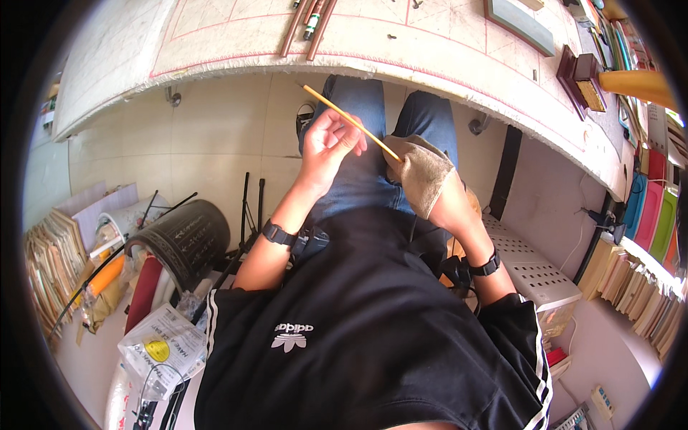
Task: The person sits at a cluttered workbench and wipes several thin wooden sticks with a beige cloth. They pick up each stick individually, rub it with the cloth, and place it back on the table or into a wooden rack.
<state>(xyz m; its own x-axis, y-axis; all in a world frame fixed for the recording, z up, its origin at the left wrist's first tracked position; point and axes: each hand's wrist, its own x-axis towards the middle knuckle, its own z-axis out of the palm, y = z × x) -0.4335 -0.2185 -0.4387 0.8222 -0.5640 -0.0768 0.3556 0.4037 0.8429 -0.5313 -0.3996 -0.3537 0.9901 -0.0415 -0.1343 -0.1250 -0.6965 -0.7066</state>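
Note:
My left hand [329, 142] is palm up with its fingers loosely curled about a thin yellow rod [328, 102], which runs slantwise across them. The rod's far end has a small dark tip and points to the upper left. Its lower end meets a grey-brown cloth [427, 174], wrapped over my right hand [449, 207] like a mitt. Most of the right hand's fingers are hidden by the cloth, which is closed about the rod's end. Both hands are above my jeans [349, 188], in front of the table edge.
Brown rods [321, 32] lie on the table's white felt mat [226, 48], with a grey slab [518, 27] and a dark wooden stand [586, 75] farther right. A dark carved barrel [188, 231] lies tilted at left. A perforated grey cabinet [524, 258] stands at right.

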